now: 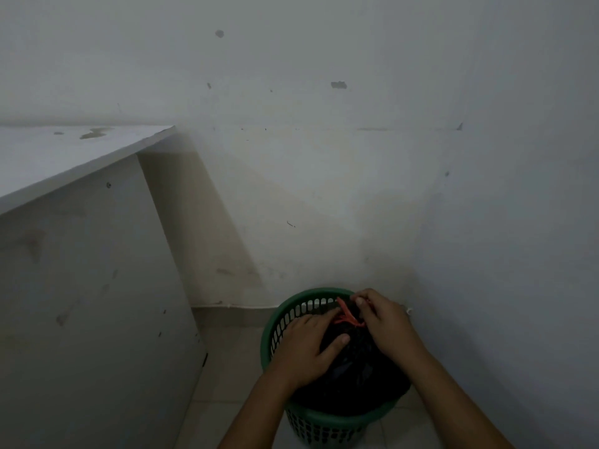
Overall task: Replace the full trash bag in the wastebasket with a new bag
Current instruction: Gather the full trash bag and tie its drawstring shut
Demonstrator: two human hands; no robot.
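Observation:
A green slotted wastebasket [291,311] stands on the tiled floor in the corner, filled by a bulging black trash bag [359,377]. Red drawstrings [346,315] gather the bag's top. My left hand [308,345] lies over the bag's left side, thumb pressed on the black plastic and fingertips reaching the red strings. My right hand [379,322] pinches a red string end at the bag's top, near the basket's far rim. No new bag is in view.
A white desk [64,157] with a side panel stands close on the left. White walls close the corner behind and to the right. A strip of tiled floor [233,351] lies between desk and basket.

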